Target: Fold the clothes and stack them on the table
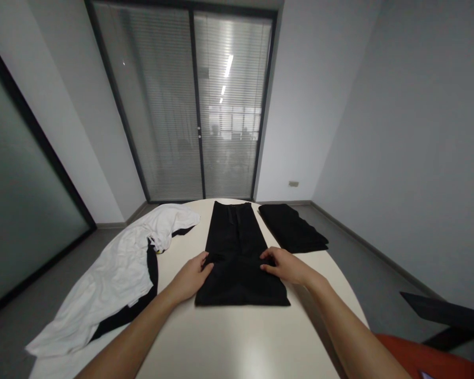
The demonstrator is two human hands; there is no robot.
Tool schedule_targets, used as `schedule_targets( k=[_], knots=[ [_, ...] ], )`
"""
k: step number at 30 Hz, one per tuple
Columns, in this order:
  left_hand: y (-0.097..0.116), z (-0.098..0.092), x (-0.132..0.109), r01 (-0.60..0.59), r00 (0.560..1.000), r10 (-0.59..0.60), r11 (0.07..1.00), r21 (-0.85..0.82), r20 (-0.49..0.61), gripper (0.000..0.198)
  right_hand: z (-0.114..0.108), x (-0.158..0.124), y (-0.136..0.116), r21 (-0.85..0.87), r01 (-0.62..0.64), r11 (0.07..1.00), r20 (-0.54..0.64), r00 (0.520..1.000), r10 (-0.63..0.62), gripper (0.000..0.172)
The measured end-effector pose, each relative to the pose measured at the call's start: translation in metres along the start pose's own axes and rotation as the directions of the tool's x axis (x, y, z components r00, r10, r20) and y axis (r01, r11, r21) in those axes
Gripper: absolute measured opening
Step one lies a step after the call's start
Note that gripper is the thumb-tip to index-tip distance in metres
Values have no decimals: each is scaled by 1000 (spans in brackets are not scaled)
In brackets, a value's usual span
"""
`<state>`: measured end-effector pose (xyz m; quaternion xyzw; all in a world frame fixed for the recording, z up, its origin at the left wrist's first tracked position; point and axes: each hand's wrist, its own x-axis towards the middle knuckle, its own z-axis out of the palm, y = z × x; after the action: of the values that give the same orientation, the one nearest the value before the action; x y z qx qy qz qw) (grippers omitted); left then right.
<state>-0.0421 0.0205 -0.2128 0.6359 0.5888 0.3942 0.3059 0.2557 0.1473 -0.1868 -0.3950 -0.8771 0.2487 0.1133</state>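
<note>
A pair of black trousers (239, 279) with a drawstring at the far waist lies lengthwise on the table, its near part doubled over. My left hand (193, 275) grips the left edge of the trousers, thumb and fingers closed on the fabric. Opposite it, my right hand (283, 265) has the right edge between thumb and fingers. A slight crosswise ridge runs through the cloth between both hands. The fingertips partly sink into the dark fabric, so their exact hold is hard to see.
A folded black garment (292, 229) lies at the right rim of the pale round table (221, 345). White clothing (114, 279) is heaped along the left, over black cloth (128, 310). A red chair seat (414, 355) stands at lower right. Beyond are glass doors (229, 158).
</note>
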Motion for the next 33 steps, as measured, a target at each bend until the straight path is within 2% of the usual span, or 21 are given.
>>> schedule_targets(
  k=[2,4,8,10,12,15,18,20,24,27,31,33],
  knots=[
    [0,-2,-1,20,999,-21,999,37,27,25,2,2,4,54,-17,998,42,999,14,36],
    [1,-7,-3,47,992,-54,997,64,116,23,2,2,4,120,-27,992,130,991,12,36],
    [8,-20,-11,96,941,-117,992,82,318,20,-4,-6,-4,157,-19,987,323,946,-33,33],
    [12,-24,-12,135,918,-130,991,12,375,24,-9,-10,-10,159,-6,987,352,935,-51,29],
    [17,-25,-11,159,928,-106,980,-120,358,31,-14,-12,-15,203,48,978,297,949,-108,24],
    [19,-21,-4,103,985,-49,935,-339,164,39,-14,-8,-19,271,176,946,36,981,-193,19],
    [13,-13,4,39,998,-55,869,-494,-16,49,-5,3,-18,247,199,948,-226,964,-143,25],
    [4,-10,7,67,996,-90,846,-530,-17,57,4,11,-14,226,189,956,-277,953,-123,27],
    [-10,-10,6,150,989,-134,878,-454,68,62,16,18,-4,180,148,972,-178,977,-116,24],
    [-12,-14,2,160,985,-127,930,-331,120,51,15,14,-2,170,127,977,-48,992,-121,23],
    [-6,-19,-4,197,940,-110,948,-250,322,36,5,3,-7,296,188,936,104,968,-227,24],
    [0,-22,-6,177,945,-106,961,-212,308,37,0,-1,-11,332,212,919,121,957,-264,28]
  ],
)
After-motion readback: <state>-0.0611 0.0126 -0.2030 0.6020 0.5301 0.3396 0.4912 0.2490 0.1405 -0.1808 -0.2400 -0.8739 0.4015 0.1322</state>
